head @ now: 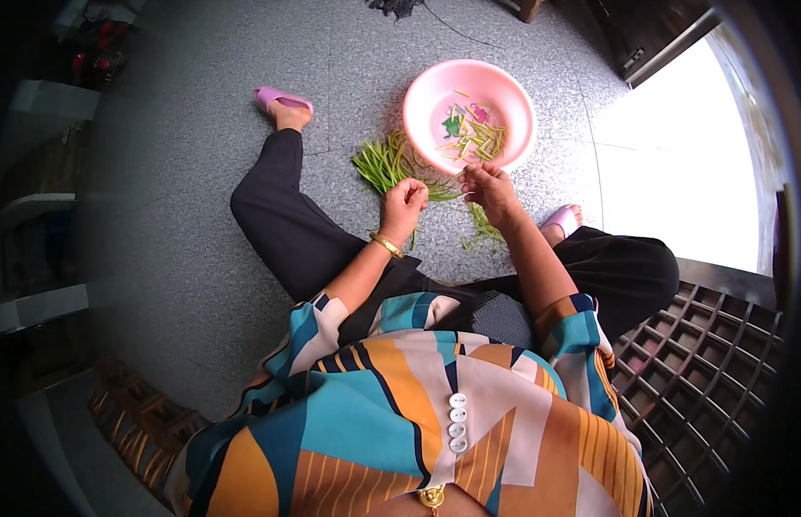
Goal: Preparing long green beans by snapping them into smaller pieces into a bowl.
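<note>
A pink plastic basin (418, 123) stands on the floor in front of me. Short cut pieces of green stem (487, 139) lie in it, over a printed green and pink pattern on its bottom. My right hand (489, 192) is at the basin's near rim, thumb and forefinger pinched on what looks like a short stem piece. To its left, my left hand (403, 205) is curled closed; whether a stem is inside is hidden. A bunch of long thin green vegetable stems (381, 161) lies on the floor beside the basin, partly behind my left hand.
Green scraps (483, 226) are scattered on the speckled grey tile floor (200, 129) below my right hand. My feet in pink slippers (281, 98) flank the work area. A metal lattice (691, 362) is at the right, near a bright doorway (684, 161). A dark tangled thing (394, 6) lies at the top.
</note>
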